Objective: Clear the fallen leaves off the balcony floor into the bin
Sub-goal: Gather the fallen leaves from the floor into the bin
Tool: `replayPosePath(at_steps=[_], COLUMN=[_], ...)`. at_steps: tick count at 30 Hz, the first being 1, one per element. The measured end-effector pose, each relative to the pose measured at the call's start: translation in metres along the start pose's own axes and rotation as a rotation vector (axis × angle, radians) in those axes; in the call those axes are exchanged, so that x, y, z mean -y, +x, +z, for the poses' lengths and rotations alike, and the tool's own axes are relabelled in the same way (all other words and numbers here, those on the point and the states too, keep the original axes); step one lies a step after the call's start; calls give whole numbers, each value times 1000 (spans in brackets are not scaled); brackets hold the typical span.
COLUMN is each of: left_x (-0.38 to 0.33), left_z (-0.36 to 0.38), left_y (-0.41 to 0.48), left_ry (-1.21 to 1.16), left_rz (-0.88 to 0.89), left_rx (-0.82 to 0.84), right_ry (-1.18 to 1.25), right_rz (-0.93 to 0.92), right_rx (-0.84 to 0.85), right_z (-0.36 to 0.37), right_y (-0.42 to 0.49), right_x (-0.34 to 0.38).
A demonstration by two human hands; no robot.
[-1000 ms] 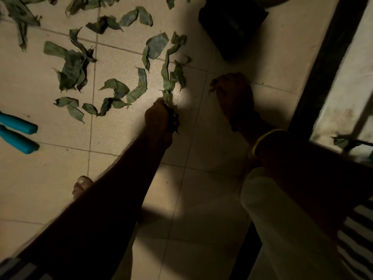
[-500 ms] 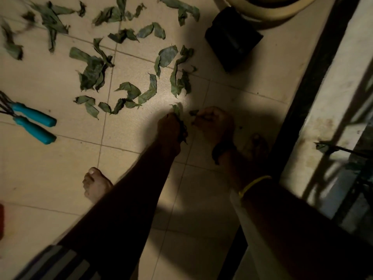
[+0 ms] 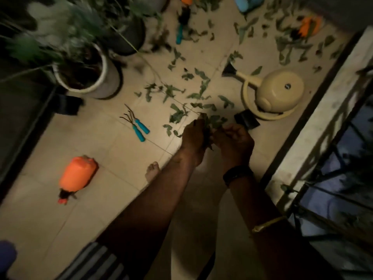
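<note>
green fallen leaves (image 3: 177, 116), scattered over the tiled balcony floor (image 3: 113, 154), thickest just left of and beyond the cream watering can (image 3: 276, 93). left hand (image 3: 193, 138): grip curled round a bunch of leaves (image 3: 210, 126), near the can's left side. right hand (image 3: 236, 142): fingers curled beside the bunch, seemingly pinching a leaf into it; dim, not certain. bin: not identifiable in view. small black object (image 3: 247, 120) just left of the can's base. teal-handled tools (image 3: 139, 128) well left of the can. handling note: pack the bunch tight before lifting, so none drop; many leaves remain.
</note>
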State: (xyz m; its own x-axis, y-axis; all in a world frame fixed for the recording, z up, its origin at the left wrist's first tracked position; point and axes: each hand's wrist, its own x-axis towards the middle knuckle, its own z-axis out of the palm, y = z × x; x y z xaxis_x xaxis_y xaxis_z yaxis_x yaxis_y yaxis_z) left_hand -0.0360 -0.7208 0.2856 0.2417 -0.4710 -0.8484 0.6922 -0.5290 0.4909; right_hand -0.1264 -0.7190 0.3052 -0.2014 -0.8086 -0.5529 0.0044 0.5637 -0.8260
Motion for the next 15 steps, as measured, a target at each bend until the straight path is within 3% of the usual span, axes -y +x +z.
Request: replayPosePath(at_steps=[5,8,15], left_x=[-77,-110,-130], left_z=[-9,-16,-79], left_y=[-120,-179,-278], left_ry=[-68,-143,-606], left_rz=[124,159,305], left_rx=[11,-84,-206], right_ry=[-122,-171,-170], right_rz=[-129,-203,-179], right_rx=[206,325,747], right_z=[13,23,51], right_y=[-78,-120,-225], right_x=[110,157,202])
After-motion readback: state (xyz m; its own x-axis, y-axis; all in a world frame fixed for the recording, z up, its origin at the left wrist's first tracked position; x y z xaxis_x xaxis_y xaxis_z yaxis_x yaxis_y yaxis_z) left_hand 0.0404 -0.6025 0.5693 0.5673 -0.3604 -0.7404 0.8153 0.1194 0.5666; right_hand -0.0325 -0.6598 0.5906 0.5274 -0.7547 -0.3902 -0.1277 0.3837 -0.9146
